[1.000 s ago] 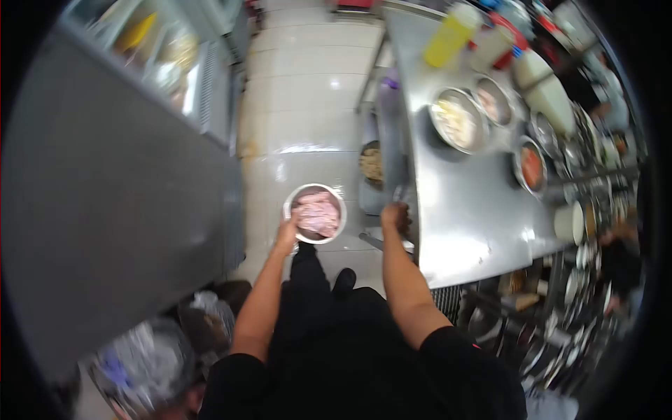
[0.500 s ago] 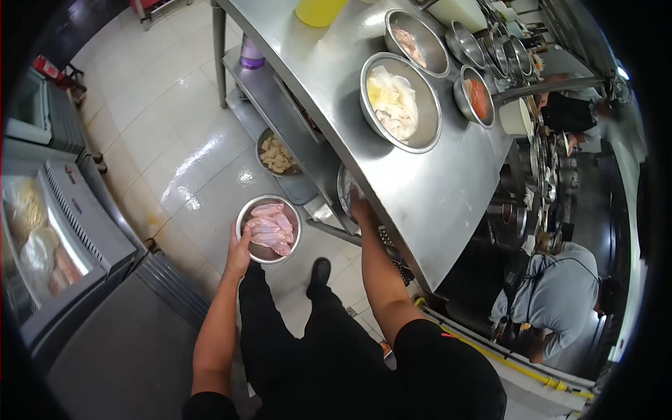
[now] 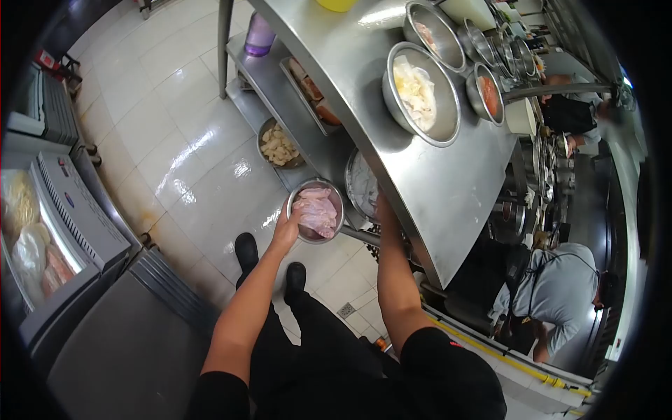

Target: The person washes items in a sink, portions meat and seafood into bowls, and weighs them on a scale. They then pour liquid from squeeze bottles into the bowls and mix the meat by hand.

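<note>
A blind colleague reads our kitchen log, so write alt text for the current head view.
A person's left hand holds a metal bowl of pale pink raw meat above a tiled floor. The right hand, partly hidden, is below the edge of a steel table, near another bowl.

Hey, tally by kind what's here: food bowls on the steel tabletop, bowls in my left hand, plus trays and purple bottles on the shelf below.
Food bowls on the tabletop: 3
Bowl in your left hand: 1
Tray: 1
Purple bottle: 1
Total: 6
</note>
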The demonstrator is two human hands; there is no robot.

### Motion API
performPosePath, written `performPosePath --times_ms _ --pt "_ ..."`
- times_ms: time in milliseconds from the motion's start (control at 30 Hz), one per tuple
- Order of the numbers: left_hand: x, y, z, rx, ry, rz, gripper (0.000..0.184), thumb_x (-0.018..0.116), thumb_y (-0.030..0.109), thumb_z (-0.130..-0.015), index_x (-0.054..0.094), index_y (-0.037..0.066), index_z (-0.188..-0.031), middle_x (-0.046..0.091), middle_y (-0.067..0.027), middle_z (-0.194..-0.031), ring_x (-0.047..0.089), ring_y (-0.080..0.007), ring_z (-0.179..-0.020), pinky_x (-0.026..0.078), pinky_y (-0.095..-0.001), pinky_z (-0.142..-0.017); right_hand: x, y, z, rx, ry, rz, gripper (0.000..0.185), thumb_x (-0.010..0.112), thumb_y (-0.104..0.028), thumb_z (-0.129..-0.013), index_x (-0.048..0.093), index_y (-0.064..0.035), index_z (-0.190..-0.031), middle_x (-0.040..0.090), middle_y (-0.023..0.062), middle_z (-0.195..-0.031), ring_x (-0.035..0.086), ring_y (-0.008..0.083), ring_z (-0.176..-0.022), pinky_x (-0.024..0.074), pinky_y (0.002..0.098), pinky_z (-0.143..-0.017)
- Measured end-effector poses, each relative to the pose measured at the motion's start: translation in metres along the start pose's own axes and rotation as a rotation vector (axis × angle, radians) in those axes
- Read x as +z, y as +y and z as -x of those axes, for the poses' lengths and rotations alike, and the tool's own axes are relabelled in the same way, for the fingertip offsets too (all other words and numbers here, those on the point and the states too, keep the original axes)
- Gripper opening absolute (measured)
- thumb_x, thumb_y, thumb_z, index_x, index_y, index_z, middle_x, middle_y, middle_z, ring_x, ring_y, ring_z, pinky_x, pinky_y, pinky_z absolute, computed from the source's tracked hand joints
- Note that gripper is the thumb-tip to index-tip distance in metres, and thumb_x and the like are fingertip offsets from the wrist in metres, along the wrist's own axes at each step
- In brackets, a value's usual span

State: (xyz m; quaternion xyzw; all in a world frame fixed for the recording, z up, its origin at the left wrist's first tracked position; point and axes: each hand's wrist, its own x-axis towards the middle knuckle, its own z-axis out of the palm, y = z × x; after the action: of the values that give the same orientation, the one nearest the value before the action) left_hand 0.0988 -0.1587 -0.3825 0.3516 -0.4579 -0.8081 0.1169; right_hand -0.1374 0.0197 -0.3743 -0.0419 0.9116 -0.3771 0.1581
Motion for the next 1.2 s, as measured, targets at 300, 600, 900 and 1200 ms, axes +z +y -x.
performPosePath --times_ms 300,600,900,1200 --pt "-0.028 0.019 0.001 -0.114 0.093 0.184 0.047 0.045 0.035 -0.097 0.045 0.001 -0.13 0.056 -0.0103 -0.116 0.051 -0.0182 -0.105 0.04 -0.0313 -0.092 0.064 -0.129 0.095 -0.005 -0.592 -0.186 0.034 0.055 -0.019 -0.093 0.056 0.0025 -0.119 0.065 0.0077 -0.104 0.057 0.0138 -0.094 0.045 0.0289 -0.085" --pt "-0.112 0.107 0.025 -0.039 0.213 0.314 0.042 0.047 0.038 -0.096 0.046 0.009 -0.126 0.061 -0.0067 -0.103 0.062 -0.0153 -0.082 0.054 -0.0323 -0.063 0.116 -0.253 0.127 -1.031 -0.835 0.364 0.057 0.062 -0.001 -0.071 0.048 0.0042 -0.126 0.048 0.0283 -0.126 0.045 0.0383 -0.121 0.0359 0.0386 -0.103" --pt "-0.218 0.205 0.041 0.299 0.306 0.024 0.046 0.043 0.037 -0.099 0.047 0.002 -0.128 0.058 -0.0038 -0.113 0.053 -0.0119 -0.103 0.043 -0.0286 -0.09 0.215 -0.376 0.197 -1.043 -0.805 0.523 0.082 0.08 -0.022 -0.062 0.042 -0.0111 -0.134 0.035 0.0322 -0.134 0.041 0.0478 -0.121 0.0393 0.0467 -0.1" --pt "-0.312 0.247 0.054 0.219 0.433 0.302 0.05 0.042 0.037 -0.098 0.042 0.0 -0.132 0.053 -0.0113 -0.124 0.049 -0.0187 -0.113 0.038 -0.0312 -0.098 0.268 -0.478 0.245 -1.081 -0.858 0.354 0.048 0.068 -0.001 -0.065 0.061 -0.0057 -0.113 0.054 0.0264 -0.117 0.052 0.0412 -0.112 0.0453 0.0425 -0.092"
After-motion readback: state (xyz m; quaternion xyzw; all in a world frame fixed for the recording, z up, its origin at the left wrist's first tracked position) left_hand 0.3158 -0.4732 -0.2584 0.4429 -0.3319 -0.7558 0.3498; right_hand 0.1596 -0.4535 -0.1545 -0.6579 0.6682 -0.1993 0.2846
